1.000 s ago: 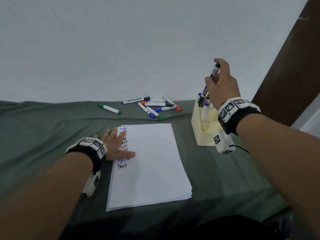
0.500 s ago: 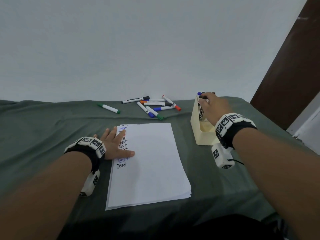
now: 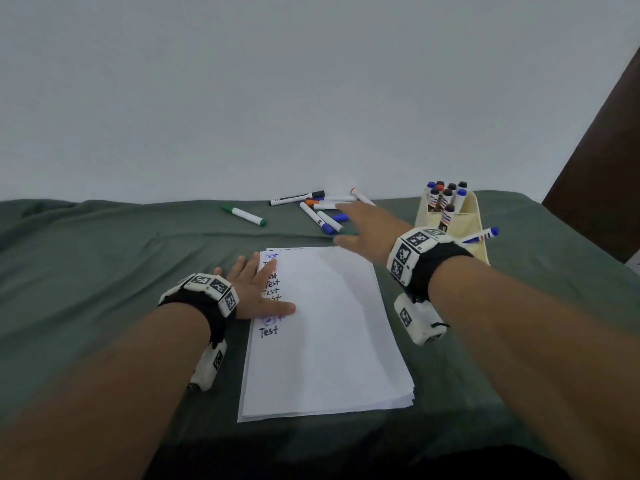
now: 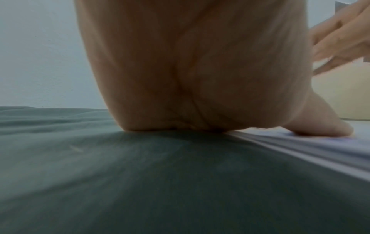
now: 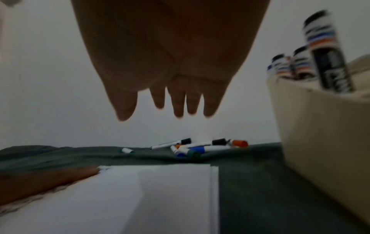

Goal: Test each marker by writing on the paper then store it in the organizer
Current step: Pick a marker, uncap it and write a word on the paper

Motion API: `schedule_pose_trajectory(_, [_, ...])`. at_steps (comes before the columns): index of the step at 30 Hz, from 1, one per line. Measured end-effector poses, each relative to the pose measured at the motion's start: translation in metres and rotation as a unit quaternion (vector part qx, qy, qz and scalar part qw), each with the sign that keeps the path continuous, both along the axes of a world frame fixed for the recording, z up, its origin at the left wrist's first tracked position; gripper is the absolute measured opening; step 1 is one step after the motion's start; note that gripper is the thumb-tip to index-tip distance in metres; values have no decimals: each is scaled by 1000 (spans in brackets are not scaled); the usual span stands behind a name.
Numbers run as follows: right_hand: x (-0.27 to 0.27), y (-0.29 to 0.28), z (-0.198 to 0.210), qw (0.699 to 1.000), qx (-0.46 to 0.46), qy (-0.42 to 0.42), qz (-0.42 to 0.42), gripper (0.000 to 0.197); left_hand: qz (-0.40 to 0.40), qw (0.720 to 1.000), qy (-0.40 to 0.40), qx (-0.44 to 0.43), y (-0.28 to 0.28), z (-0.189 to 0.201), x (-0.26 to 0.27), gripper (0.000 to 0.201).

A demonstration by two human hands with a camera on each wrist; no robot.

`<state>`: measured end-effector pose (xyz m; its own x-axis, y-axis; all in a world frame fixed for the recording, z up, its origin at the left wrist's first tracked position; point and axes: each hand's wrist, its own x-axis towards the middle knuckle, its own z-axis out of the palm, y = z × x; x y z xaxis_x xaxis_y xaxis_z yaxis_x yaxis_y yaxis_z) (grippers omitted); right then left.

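A white paper stack (image 3: 329,327) lies on the green cloth, with "Test" written several times down its left edge. My left hand (image 3: 258,289) rests flat on that edge, fingers straight. My right hand (image 3: 360,225) hovers empty and spread above the paper's far right corner, reaching toward the pile of loose markers (image 3: 320,209) near the wall. In the right wrist view the straight fingers (image 5: 178,104) hang above that marker pile (image 5: 200,148). The cream organizer (image 3: 474,223) at the right holds several upright markers (image 3: 446,197), also seen as stored markers (image 5: 328,52).
A single green-capped marker (image 3: 244,215) lies apart to the left of the pile. A blue-capped marker (image 3: 479,236) sticks out of the organizer's near side. The green cloth (image 3: 86,271) covers the whole table; a dark door (image 3: 602,150) stands at the right.
My right hand lowered the black marker into the organizer, let go of it, and has swung left toward the loose markers. The left hand has stayed on the paper.
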<state>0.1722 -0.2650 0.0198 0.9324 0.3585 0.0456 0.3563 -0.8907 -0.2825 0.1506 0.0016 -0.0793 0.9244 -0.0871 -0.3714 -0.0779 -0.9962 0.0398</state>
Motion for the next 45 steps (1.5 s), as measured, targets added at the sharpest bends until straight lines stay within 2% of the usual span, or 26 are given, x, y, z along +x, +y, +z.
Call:
schedule_pose_trajectory(4, [-1, 31, -36, 989, -89, 114, 33, 71, 3, 1000, 6, 3, -2, 3, -2, 123])
schedule_pose_trajectory(11, [0, 44, -78, 973, -173, 140, 53, 81, -7, 1000, 12, 14, -3, 4, -3, 118])
schedule_pose_trajectory(15, [2, 43, -83, 973, -175, 142, 54, 86, -20, 999, 11, 25, 5, 2, 3, 116])
schedule_pose_trajectory(17, [2, 42, -83, 973, -168, 152, 52, 88, -22, 999, -30, 23, 9, 9, 15, 111])
schedule_pose_trajectory(21, [0, 41, -84, 975, -151, 156, 38, 95, -28, 988, -148, 36, 13, 36, 67, 91])
schedule_pose_trajectory(24, [-1, 40, -84, 976, -148, 154, 31, 97, -51, 983, -175, 23, 15, 52, 111, 60])
schedule_pose_trajectory(26, [-1, 40, -83, 976, -146, 159, 31, 97, -52, 981, -187, 9, 11, 58, 140, 49])
schedule_pose_trajectory(30, [2, 39, -84, 974, -145, 170, 31, 98, -37, 980, -195, 8, -6, 62, 191, 44])
schedule_pose_trajectory(35, [4, 37, -87, 972, -144, 180, 36, 99, -46, 984, -162, 61, -17, 45, 229, 36])
schedule_pose_trajectory(40, [6, 36, -89, 973, -136, 182, 40, 99, -43, 974, -203, 89, -16, 28, 248, 32])
schedule_pose_trajectory(45, [6, 35, -87, 973, -127, 187, 40, 100, -50, 973, -215, 70, -11, 30, 247, 18])
